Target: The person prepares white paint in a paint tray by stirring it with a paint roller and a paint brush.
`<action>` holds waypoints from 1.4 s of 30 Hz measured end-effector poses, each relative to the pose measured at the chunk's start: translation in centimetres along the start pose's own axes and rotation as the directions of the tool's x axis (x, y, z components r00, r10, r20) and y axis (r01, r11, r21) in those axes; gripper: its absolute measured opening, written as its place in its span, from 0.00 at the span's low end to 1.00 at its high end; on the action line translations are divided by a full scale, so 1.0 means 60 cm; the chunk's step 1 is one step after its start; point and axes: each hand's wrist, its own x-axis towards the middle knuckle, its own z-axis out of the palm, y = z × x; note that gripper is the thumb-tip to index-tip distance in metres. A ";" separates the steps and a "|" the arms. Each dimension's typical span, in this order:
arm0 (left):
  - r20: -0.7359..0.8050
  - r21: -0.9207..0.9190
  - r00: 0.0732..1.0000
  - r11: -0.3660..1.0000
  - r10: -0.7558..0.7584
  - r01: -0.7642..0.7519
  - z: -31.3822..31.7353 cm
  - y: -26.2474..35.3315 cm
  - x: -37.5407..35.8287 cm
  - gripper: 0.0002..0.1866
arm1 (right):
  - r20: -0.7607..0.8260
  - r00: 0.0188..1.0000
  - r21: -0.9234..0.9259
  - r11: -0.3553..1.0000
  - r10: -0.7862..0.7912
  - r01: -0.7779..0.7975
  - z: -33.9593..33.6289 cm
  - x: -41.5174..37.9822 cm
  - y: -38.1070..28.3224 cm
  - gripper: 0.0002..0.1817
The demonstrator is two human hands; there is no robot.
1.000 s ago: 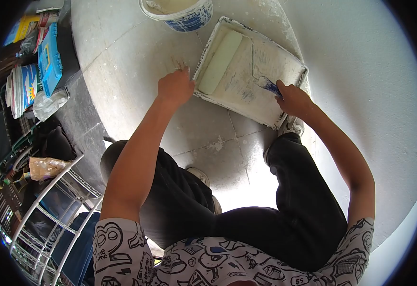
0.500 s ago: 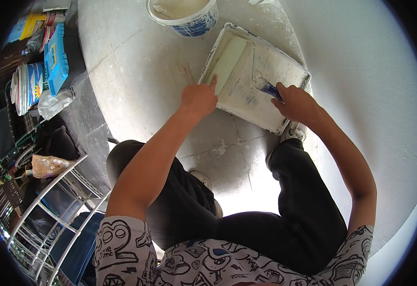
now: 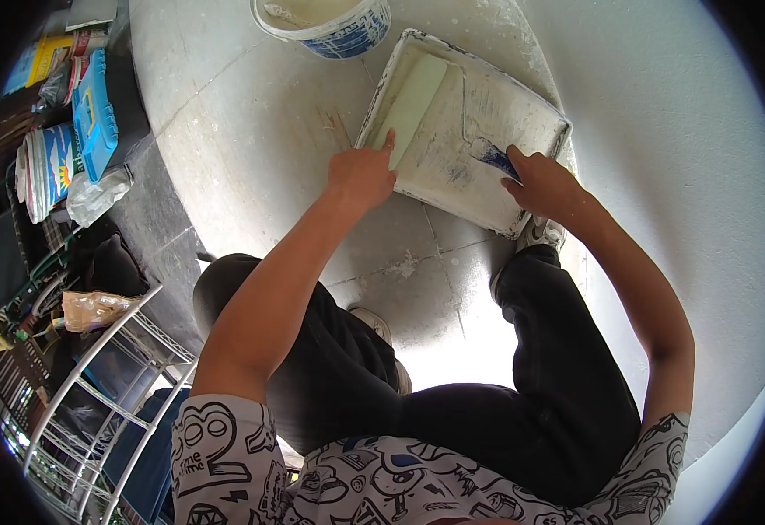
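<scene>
A paint-stained tray [image 3: 461, 199] lies on the floor near the wall. Inside it, along its left side, rests a pale green roller [image 3: 415, 101], joined by a thin wire frame to a dark blue handle [image 3: 493, 156]. My right hand [image 3: 547, 184] is closed around the end of that handle. At the tray's lower left edge is my left hand [image 3: 362, 178], its index finger stretched out to the near end of the roller. The other fingers of that hand are curled, and what lies under them is hidden.
A paint bucket [image 3: 338, 33] stands beyond the tray. The white wall [image 3: 653, 131] rises at the right. On the left are a white wire rack [image 3: 107, 394], a blue plastic case [image 3: 95, 118] and a clear plastic bag [image 3: 98, 194]. My shoe [image 3: 541, 234] is beside the tray's near corner.
The tray, roller and bucket appear slightly higher and further left in view. Both hands keep nearly the same places at the roller and the handle.
</scene>
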 end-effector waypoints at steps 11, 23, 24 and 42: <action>-0.067 -0.018 0.997 0.999 0.049 -0.051 -0.011 -0.012 -0.003 0.36 | 0.015 1.000 -0.026 1.000 0.017 -0.016 0.007 0.004 0.007 0.20; -0.326 -0.153 0.946 0.987 0.002 -0.055 -0.046 -0.048 -0.009 0.29 | -0.057 0.996 -0.043 0.996 0.071 -0.073 0.011 -0.005 0.023 0.21; -0.330 -0.147 0.944 0.988 -0.001 -0.051 -0.044 -0.051 -0.009 0.29 | -0.052 0.994 -0.042 0.995 0.092 -0.095 -0.006 -0.014 0.010 0.21; -0.258 -0.136 0.963 0.990 -0.079 0.045 -0.007 -0.075 -0.006 0.25 | -0.112 0.982 -0.154 0.974 0.149 -0.166 -0.102 -0.048 -0.060 0.21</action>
